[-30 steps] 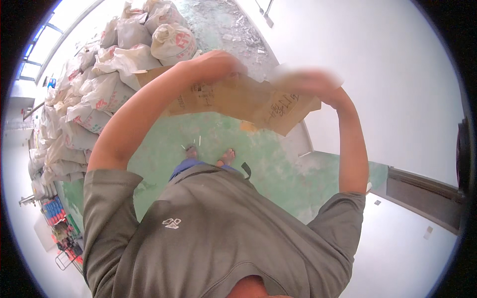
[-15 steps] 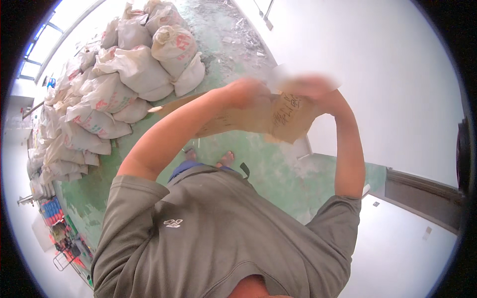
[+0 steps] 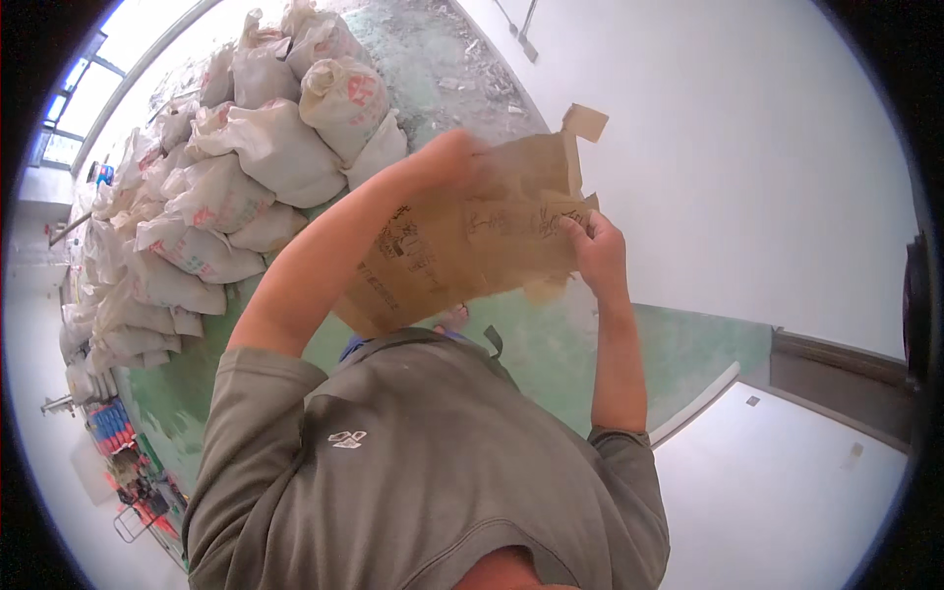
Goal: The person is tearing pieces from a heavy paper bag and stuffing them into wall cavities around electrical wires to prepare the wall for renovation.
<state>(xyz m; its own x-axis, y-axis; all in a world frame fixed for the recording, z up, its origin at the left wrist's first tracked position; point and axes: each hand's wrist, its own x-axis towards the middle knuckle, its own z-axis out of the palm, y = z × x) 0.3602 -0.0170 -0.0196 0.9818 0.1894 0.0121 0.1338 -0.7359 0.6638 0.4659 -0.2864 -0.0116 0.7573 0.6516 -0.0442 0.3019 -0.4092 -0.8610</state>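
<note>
A flattened sheet of brown cardboard with dark handwriting and print on it is held up in front of my body. My right hand pinches it at its right edge, thumb on the near face. At the upper edge, my left hand is closed on the cardboard, its fingertips blurred by motion. A small torn flap sticks out at the sheet's upper right corner.
Filled white sacks are heaped on the left over the green floor. Rubble lies along the foot of the white wall. Tools and red-and-blue items stand at the far left. A white panel is at lower right.
The cardboard has opened out, showing more of its face, and its lower left has come nearer my body. My right hand has moved down and left; my left hand slightly up and left.
</note>
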